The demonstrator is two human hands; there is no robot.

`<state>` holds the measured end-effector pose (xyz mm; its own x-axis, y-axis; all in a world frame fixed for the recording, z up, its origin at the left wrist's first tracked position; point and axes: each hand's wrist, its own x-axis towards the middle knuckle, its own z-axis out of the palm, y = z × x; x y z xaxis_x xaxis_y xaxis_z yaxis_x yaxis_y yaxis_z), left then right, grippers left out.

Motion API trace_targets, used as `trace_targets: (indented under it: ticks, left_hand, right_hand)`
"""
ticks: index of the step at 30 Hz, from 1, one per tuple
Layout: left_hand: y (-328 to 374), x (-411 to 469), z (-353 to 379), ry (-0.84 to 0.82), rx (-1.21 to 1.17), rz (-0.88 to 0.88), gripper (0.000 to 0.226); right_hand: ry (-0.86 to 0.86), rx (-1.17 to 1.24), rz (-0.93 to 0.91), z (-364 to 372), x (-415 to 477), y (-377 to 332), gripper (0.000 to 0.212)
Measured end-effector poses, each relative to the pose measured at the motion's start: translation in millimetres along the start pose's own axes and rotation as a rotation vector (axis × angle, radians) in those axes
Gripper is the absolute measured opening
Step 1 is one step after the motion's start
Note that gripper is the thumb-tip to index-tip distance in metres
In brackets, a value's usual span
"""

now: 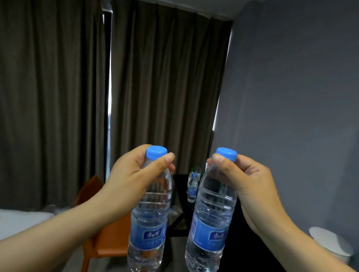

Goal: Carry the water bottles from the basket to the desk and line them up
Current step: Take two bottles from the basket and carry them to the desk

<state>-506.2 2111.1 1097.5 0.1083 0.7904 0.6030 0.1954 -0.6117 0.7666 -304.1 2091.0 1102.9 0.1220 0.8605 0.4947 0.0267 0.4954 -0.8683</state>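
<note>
Left hand (130, 175): gripped neck of clear plastic blue-capped water bottle (149, 218), held up in air.
Right hand (249, 182): gripped neck of matching second bottle (210, 219), also aloft.
Black desk (180, 185): two bottles (192, 186) stood there, beyond the hands.

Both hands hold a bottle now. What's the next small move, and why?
Probably step forward toward the dark desk. The left hand grips the left bottle and the right hand the right bottle at the neck, both in mid-air short of it, where standing bottles mark the row.

Dark curtains (161, 82), grey wall (302, 101), orange chair (109, 245), white bin (331, 244).
</note>
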Motion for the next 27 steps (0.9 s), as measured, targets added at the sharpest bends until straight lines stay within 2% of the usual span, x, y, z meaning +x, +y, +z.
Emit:
trace_targets:
  ticks: [9,14,22,27]
  left_hand:
    - [-92.3,95.1,14.9,-0.059,-0.074,-0.011,0.036]
    - [-159.7,145.5,18.6,-0.115,-0.129,-0.024,0.035]
    - [-252.3,242.2,16.2,-0.287,-0.214,-0.034,0.036]
    - [-303.1,285.3,30.3,-0.385,-0.321,-0.108,0.034]
  right_hand:
    - [0.039,-0.057,0.064,9.5,92.5,75.7,0.032]
    - [0.128,-0.093,0.087,22.5,138.2,120.5,0.034]
    - [0.261,-0.190,0.099,47.1,208.6,179.5,0.011]
    - [0.387,-0.247,0.144,51.5,238.4,220.0,0.021]
